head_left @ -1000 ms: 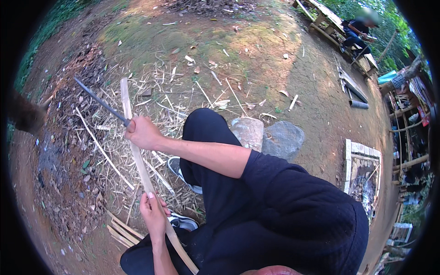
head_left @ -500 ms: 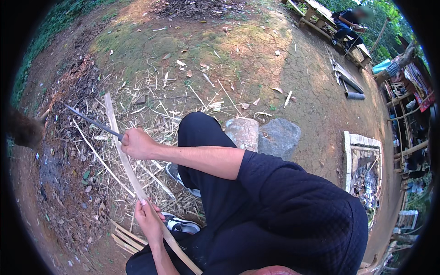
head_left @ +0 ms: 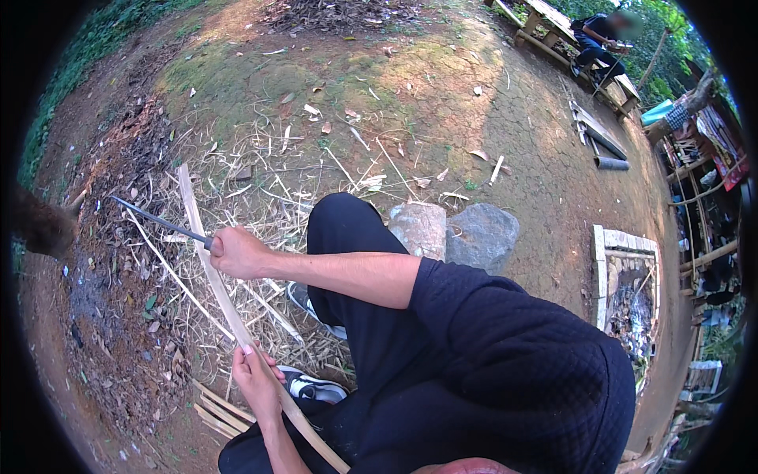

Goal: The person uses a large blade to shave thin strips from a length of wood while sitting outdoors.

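The left hand [head_left: 257, 381] grips a long pale strip [head_left: 222, 299] slanting from near to far left above shavings [head_left: 272, 317]; apart, farther off, the right hand [head_left: 239, 253] clasps a knife [head_left: 162, 222] across it. Any print on the red sheet [head_left: 732, 164], right, is unreadable.

Your right hand [head_left: 238, 253] gripped a long-bladed knife [head_left: 160, 222] across a pale wooden strip [head_left: 223, 304]; your left hand [head_left: 257, 381] held the strip farther along its length. Shavings [head_left: 272, 312] littered the ground [head_left: 545, 205] before you, and a grey stone [head_left: 483, 237] lay right of your bent knee [head_left: 347, 217].
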Demonstrator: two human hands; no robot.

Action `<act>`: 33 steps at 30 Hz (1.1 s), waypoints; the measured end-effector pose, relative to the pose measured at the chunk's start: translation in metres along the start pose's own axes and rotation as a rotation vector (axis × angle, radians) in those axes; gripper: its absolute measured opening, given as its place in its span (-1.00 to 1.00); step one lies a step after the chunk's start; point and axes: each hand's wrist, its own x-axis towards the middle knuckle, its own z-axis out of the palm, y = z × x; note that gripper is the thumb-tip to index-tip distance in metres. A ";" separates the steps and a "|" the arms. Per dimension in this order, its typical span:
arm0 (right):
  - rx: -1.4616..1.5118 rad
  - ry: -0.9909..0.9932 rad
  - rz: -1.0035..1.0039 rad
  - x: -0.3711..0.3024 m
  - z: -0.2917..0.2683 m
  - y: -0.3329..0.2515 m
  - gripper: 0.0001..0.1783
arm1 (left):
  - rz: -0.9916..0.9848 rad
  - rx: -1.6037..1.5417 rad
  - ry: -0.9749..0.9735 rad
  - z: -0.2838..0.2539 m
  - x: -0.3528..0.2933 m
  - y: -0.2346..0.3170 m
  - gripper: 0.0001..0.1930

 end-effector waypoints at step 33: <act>-0.802 -0.445 -0.339 -0.033 0.063 -0.004 -0.68 | -0.056 -0.295 0.127 -0.077 0.009 -0.023 -0.60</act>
